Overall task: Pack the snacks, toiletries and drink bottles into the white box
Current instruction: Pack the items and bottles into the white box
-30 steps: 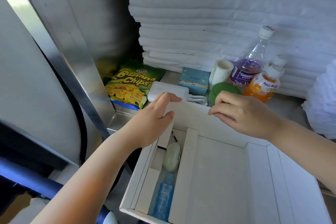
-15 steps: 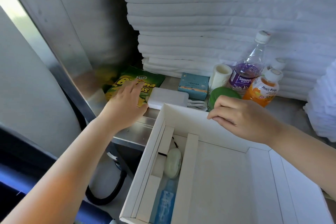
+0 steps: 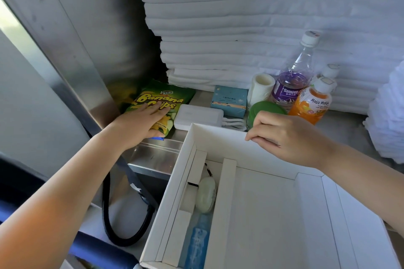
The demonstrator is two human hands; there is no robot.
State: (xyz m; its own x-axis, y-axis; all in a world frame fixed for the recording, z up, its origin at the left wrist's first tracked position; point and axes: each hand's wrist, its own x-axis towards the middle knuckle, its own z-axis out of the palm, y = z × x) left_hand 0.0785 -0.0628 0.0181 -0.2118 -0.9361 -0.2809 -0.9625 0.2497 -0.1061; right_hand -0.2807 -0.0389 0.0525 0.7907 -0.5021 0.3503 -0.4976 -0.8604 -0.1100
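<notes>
Left hand [image 3: 140, 125] lies with straight fingers on the banana chips bag [image 3: 166, 96], before a stack of folded towels [image 3: 240, 17]; right hand [image 3: 286, 135] pinches the far wall of the white box [image 3: 218, 141]. Beyond that wall stand a purple-label bottle [image 3: 290, 85], an orange drink bottle [image 3: 312, 105], a blue carton [image 3: 229, 100] and a white charger [image 3: 196, 114]. The box's narrow left compartment holds a blue packet [image 3: 197, 242] and a pale oval case [image 3: 205, 197].

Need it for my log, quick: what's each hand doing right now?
Left hand: open, fingers flat on the chips bag.
Right hand: closed, pinching the white box at its far rim.
</notes>
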